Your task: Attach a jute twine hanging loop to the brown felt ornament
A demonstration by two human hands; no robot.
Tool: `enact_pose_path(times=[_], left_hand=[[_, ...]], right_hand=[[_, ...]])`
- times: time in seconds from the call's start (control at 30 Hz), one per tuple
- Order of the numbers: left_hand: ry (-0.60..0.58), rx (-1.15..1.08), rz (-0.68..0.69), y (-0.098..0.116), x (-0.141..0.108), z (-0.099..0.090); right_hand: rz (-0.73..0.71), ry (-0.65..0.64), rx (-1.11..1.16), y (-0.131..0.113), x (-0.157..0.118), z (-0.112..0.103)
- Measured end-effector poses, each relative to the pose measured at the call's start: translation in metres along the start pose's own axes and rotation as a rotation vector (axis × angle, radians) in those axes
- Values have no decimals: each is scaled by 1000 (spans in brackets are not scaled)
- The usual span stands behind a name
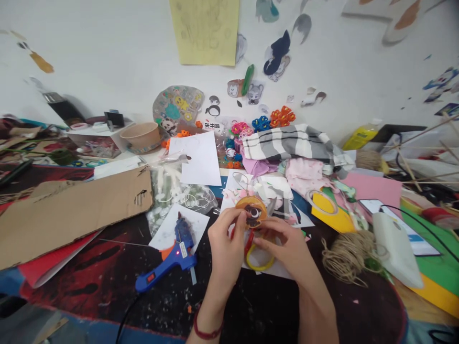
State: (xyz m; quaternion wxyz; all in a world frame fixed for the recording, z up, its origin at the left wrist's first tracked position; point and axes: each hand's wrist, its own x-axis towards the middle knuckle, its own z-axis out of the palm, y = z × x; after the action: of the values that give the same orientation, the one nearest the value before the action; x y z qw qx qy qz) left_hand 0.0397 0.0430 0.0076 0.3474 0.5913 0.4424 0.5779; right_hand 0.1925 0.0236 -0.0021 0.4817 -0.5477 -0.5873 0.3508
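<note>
A small round orange disc (260, 204) with a dark and white figure on its face is up between my two hands. My left hand (228, 239) pinches its lower left edge between thumb and fingers. At its lower right edge are the closed fingers of my right hand (285, 243). Just beneath the hands, scissors with a red and yellow handle (260, 265) lie on white paper, partly covered by my fingers. A thin loop (242, 177) shows above the disc; whether it is joined to it I cannot tell.
Left of my hands lies a blue glue gun (175, 258), its light lit, on white paper. Cardboard (82, 210) covers the table's left side. At right are a twine bundle (346, 255), a white box-like object (396, 251) and a phone (423, 239). Folded cloth (297, 143) sits behind.
</note>
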Motion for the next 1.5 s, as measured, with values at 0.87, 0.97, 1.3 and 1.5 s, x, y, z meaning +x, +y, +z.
enact_pose_path(times=[0.87, 0.97, 1.3, 1.5], left_hand=[[203, -133, -64, 4, 3, -3], [196, -156, -45, 24, 14, 2], [252, -105, 90, 64, 55, 9], [180, -107, 122, 55, 47, 15]], right_hand=[[3, 65, 63, -21, 4, -13], [42, 6, 222, -40, 23, -29], [-3, -110, 306, -92, 66, -46], [105, -172, 443, -78, 67, -32]])
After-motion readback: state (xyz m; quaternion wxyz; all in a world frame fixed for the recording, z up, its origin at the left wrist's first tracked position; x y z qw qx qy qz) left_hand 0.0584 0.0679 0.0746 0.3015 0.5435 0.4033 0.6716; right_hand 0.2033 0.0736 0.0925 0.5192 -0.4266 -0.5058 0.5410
